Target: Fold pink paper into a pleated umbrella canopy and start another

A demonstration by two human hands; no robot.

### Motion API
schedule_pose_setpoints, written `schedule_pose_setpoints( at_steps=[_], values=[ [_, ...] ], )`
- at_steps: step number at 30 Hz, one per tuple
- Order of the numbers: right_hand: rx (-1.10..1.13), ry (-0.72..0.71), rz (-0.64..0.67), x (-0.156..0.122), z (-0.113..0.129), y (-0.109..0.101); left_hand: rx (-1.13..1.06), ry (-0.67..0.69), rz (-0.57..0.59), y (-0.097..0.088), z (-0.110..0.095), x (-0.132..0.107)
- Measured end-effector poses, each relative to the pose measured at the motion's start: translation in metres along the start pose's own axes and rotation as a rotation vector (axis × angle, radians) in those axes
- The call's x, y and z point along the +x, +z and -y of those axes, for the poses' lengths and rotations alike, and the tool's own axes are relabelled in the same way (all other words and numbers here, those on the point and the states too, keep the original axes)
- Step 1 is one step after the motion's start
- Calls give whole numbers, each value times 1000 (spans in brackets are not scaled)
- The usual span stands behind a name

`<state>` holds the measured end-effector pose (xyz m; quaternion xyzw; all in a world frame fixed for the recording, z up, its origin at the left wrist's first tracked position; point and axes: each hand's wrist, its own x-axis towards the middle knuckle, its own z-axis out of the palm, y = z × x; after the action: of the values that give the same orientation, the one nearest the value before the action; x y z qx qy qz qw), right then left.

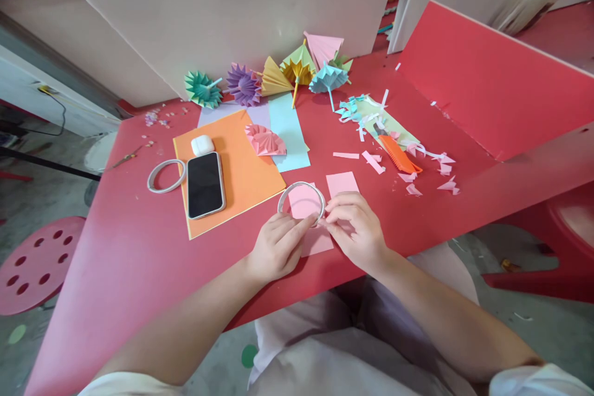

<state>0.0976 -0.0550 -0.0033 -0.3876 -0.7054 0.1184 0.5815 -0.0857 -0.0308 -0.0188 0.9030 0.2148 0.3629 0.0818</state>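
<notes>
My left hand (280,245) is closed on a narrow white roll of tape (301,184), held upright like a ring above the table. At the roll's lower right edge, the bent thumb and fingers of my right hand (356,230) pinch at the tape; whether a loose end is between them is too small to see. Beneath and behind the hands lie pink paper pieces, one (342,182) by my right fingers and another (318,242) under the roll, partly covered by my left hand.
An orange paper stack (250,179) bears a phone (205,185), a white earbud case (203,145) and a pink folded fan (265,140). Another tape roll (149,180) lies left. Paper umbrellas (328,77) line the back. An orange cutter (399,154) lies among scraps before a red board (492,80).
</notes>
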Motion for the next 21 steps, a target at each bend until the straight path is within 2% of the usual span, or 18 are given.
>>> schedule_pose_setpoints(
  at_steps=[15, 21],
  values=[
    [18, 76, 39, -3, -2, -2, 3, 19, -13, 1, 0, 1],
    [42, 49, 21, -3, -2, 0, -9, 13, -4, 1, 0, 2]
  ],
)
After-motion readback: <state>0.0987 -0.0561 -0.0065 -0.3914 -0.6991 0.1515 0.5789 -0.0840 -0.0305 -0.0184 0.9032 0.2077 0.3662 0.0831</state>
